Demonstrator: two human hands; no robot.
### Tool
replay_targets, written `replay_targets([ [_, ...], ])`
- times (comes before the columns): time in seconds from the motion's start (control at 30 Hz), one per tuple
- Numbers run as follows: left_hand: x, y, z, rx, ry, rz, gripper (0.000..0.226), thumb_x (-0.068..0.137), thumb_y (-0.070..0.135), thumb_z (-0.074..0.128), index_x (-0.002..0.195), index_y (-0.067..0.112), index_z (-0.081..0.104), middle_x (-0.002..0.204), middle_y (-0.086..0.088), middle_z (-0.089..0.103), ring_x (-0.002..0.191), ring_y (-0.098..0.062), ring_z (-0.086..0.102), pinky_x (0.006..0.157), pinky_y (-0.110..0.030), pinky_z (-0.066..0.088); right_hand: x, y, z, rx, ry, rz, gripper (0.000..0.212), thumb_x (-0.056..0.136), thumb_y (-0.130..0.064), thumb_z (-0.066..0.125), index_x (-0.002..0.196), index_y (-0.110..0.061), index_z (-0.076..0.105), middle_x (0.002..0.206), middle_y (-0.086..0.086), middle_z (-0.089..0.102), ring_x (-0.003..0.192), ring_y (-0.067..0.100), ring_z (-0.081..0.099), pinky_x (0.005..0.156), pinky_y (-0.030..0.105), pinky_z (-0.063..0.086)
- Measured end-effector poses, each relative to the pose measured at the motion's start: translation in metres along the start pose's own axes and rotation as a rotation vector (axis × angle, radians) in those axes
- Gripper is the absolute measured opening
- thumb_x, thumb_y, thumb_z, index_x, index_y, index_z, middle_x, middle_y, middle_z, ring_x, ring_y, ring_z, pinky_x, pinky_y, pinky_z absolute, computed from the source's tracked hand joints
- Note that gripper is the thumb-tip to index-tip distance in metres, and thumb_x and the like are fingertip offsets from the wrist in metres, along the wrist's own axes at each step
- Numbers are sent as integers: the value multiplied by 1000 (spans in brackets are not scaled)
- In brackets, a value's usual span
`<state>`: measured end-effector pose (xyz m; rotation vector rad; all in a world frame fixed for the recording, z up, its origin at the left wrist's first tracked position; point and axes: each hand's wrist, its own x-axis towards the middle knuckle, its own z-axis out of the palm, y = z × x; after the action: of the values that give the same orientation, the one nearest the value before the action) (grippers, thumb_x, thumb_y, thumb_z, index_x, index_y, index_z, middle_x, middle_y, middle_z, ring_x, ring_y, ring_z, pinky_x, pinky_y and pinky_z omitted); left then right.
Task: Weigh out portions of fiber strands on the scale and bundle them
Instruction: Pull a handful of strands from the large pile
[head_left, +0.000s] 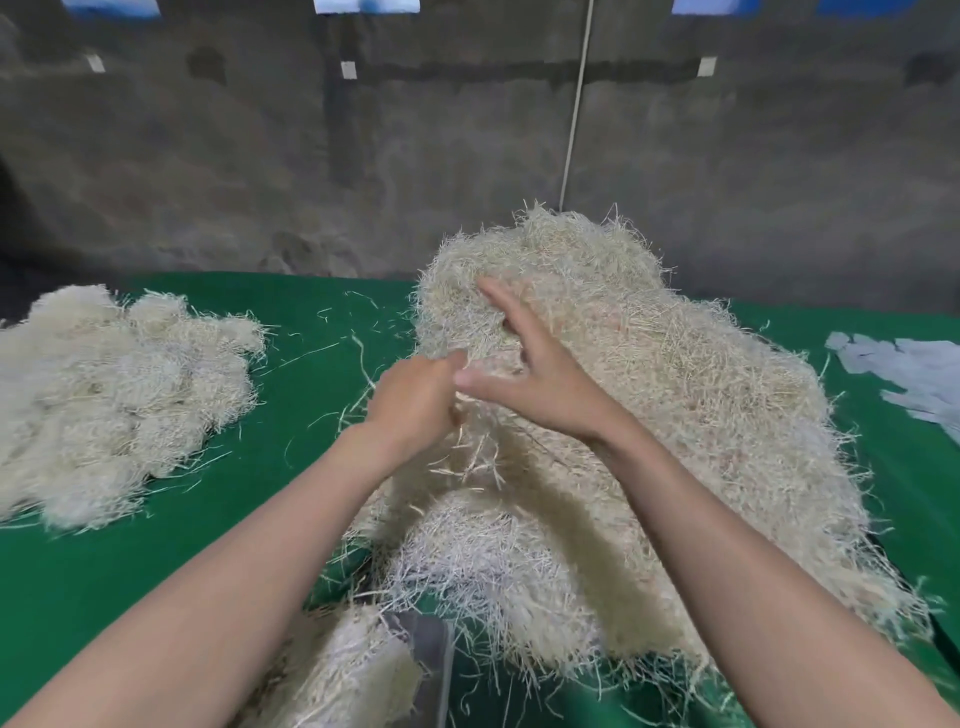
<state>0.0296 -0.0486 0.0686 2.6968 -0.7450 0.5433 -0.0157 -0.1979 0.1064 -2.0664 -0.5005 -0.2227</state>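
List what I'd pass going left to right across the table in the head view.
smaller fiber pile → large fiber heap → pale grey scraps. Both hands overlap the heap, so they are left out.

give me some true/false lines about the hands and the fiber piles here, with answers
1. The table cover is green. True.
2. The right hand is a closed fist. False: its fingers are spread over the big pile.
3. A smaller fiber pile lies to the left. True.
4. The left hand rests on that smaller pile. False: it is at the big pile, beside the right hand.
5. A white cord hangs down the wall. True.
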Motion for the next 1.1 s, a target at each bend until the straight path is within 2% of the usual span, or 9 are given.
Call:
replay_targets([
  [0.13,-27,-12,-33,-105,49,67,23,77,-3,53,99,2,51,50,5,43,46,-19,48,42,-30,37,3,4,49,337,-230,354,92,73,-47,73,147,-21,24,149,9,33,127,20,44,105,40,40],
  [0.23,-50,-27,-46,-189,-71,32,32,79,-2,60,107,4,47,57,8,47,46,-2,43,38,-19,34,1,1,78,281,-233,435,90,77,-48,69,145,-7,25,133,6,44,115,37,53,87,29,51],
  [0.37,-74,-64,-66,-671,-348,-175,25,81,10,66,105,11,62,103,-5,63,84,-13,61,75,-20,51,1,-2,100,248,-111,437,30,83,-29,68,109,-16,64,119,22,60,107,37,58,100,56,40],
  [0.47,-91,-87,-74,-1124,-151,-400,14,84,16,62,96,20,68,109,-2,68,105,-16,61,84,-26,51,-4,-11,114,368,-36,494,50,84,-25,67,126,-2,53,134,20,51,117,24,52,107,50,36],
  [0.57,-112,-94,-72,-1025,-17,-401,29,79,42,62,107,45,57,111,20,60,95,2,58,77,-19,45,-12,-20,134,408,1,511,55,84,-23,66,130,1,46,130,12,53,113,19,54,102,33,40],
  [0.63,-128,-91,-63,-1021,-190,-351,33,78,53,57,110,56,48,116,26,52,88,9,52,79,-22,44,-22,-21,146,406,-22,523,19,85,-18,64,102,-10,61,84,-5,66,73,13,56,70,30,44],
  [0.7,-145,-88,-46,-942,-251,-360,22,85,42,57,104,52,52,123,12,59,80,6,53,76,-23,44,-36,-19,156,387,-43,562,5,85,-14,64,90,-17,63,65,-10,61,53,14,49,58,32,40],
  [0.87,-184,-89,-6,-906,-268,-405,21,87,31,63,103,42,54,130,14,49,117,-2,43,95,-19,30,-81,2,161,308,-100,570,34,79,-15,72,108,-26,57,127,1,52,100,15,60,77,23,54],
  [1.1,-198,-97,17,-803,-447,-464,36,86,38,64,118,21,61,133,2,54,118,-16,53,96,-29,40,-115,21,176,4,64,625,12,84,-2,65,83,-14,64,96,10,66,74,27,62,73,49,53],
])
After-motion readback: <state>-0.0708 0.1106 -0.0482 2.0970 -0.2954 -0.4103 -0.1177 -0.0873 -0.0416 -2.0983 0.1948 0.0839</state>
